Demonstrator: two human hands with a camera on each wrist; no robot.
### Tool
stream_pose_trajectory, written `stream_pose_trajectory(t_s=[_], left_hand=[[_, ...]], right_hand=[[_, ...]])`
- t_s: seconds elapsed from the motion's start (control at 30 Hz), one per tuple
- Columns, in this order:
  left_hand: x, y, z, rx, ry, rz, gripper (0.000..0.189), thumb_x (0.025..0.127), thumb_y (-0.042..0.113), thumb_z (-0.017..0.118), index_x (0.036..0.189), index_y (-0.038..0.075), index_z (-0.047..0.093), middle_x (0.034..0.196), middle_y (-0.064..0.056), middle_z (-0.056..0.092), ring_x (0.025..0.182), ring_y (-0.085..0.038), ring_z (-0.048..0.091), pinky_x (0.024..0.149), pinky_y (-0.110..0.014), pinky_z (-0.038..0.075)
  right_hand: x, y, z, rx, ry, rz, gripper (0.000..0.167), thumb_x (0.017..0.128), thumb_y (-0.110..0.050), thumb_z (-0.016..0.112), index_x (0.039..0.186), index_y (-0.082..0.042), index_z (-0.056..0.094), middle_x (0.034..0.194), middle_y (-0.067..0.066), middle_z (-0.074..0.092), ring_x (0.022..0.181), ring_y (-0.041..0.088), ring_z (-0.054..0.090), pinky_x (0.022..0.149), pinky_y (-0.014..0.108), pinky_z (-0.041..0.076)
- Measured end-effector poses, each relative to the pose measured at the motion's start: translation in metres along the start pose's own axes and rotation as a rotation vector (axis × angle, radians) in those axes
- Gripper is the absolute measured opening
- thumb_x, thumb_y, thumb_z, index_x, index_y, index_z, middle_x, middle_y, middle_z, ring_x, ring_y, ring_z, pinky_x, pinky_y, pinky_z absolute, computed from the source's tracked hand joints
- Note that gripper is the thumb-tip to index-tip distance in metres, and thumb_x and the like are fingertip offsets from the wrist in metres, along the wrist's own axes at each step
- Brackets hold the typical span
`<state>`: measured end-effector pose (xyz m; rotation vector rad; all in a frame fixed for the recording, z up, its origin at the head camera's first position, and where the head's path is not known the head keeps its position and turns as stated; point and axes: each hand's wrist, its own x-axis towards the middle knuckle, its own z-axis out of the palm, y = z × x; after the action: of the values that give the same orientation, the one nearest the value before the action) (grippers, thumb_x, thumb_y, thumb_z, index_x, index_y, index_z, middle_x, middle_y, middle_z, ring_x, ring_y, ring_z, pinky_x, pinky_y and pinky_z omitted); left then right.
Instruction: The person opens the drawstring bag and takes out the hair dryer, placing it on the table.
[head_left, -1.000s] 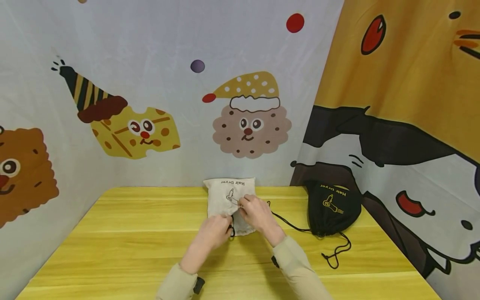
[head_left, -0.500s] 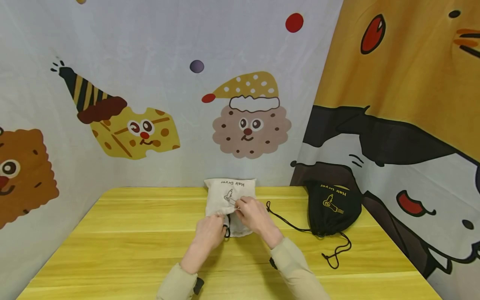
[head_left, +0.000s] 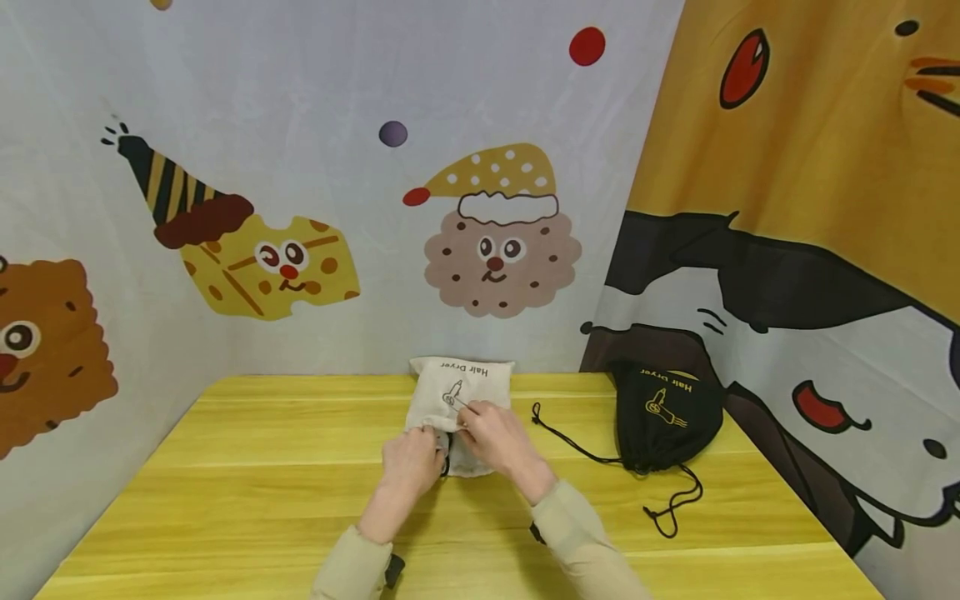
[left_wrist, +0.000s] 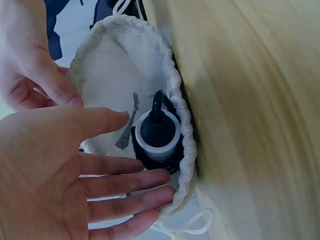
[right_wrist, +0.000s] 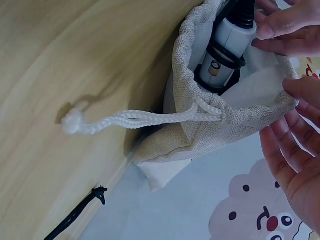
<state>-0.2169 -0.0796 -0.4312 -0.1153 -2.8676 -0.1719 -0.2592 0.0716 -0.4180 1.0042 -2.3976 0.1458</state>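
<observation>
A cream drawstring bag (head_left: 442, 406) printed "Hair Dryer" lies at the table's back edge, its mouth gaping toward me. Inside it shows the white handle of a hair dryer (right_wrist: 230, 42), with a black cord (left_wrist: 157, 102) coming from its end. My left hand (left_wrist: 95, 175) reaches into the mouth beside the handle, fingers spread and nearly straight. On the upper side of the opening, my right hand (right_wrist: 300, 150) pinches the bag's rim, thumb inside and fingers outside. A grey-green strip (left_wrist: 127, 127) shows within the bag. The dryer's far end is hidden.
A black drawstring bag (head_left: 667, 425), also printed "Hair Dryer", lies to the right, its black strings (head_left: 577, 446) trailing on the wooden table (head_left: 285, 467). From the cream bag's mouth hangs a knotted white drawstring (right_wrist: 135, 119). A printed cloth (head_left: 315, 150) hangs behind the table.
Both hands have shifted somewhat left, and the right has also come down toward me. The bag's front has moved left with them, and its upper side is lifted a little more.
</observation>
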Motion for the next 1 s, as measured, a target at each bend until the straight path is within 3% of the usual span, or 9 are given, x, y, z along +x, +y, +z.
stream_pose_trajectory(t_s=[0.17, 0.5, 0.77, 1.0], left_hand=[[0.002, 0.0, 0.003, -0.003, 0.004, -0.015, 0.033, 0.082, 0.035, 0.07, 0.081, 0.004, 0.058, 0.065, -0.008, 0.056, 0.055, -0.022, 0.056, 0.043, -0.034, 0.042], [0.008, 0.0, 0.009, -0.031, 0.046, -0.029, 0.038, 0.079, 0.035, 0.073, 0.089, 0.0, 0.059, 0.073, -0.011, 0.061, 0.067, -0.027, 0.061, 0.051, -0.04, 0.047], [0.012, -0.001, 0.014, -0.042, 0.03, -0.041, 0.033, 0.081, 0.033, 0.071, 0.071, 0.006, 0.056, 0.064, -0.008, 0.055, 0.056, -0.023, 0.056, 0.044, -0.035, 0.04], [0.015, -0.001, 0.018, -0.055, -0.016, -0.049, 0.043, 0.081, 0.036, 0.072, 0.055, 0.014, 0.044, 0.055, -0.004, 0.05, 0.049, -0.018, 0.049, 0.041, -0.031, 0.035]], right_hand=[[0.001, -0.003, 0.001, 0.004, 0.004, -0.011, 0.008, 0.081, -0.018, 0.073, 0.082, -0.013, 0.066, 0.077, -0.004, 0.064, 0.068, 0.008, 0.06, 0.059, 0.018, 0.049], [0.001, -0.006, 0.002, -0.01, -0.014, -0.009, 0.008, 0.082, -0.018, 0.071, 0.083, -0.013, 0.065, 0.077, -0.004, 0.063, 0.068, 0.008, 0.058, 0.058, 0.018, 0.048], [0.0, -0.005, 0.005, -0.004, -0.014, -0.013, 0.01, 0.082, -0.019, 0.072, 0.082, -0.013, 0.065, 0.077, -0.003, 0.063, 0.066, 0.009, 0.058, 0.057, 0.018, 0.047], [-0.003, -0.003, 0.01, 0.003, -0.022, -0.018, 0.011, 0.082, -0.02, 0.073, 0.082, -0.013, 0.064, 0.075, -0.004, 0.062, 0.064, 0.008, 0.056, 0.054, 0.017, 0.044]])
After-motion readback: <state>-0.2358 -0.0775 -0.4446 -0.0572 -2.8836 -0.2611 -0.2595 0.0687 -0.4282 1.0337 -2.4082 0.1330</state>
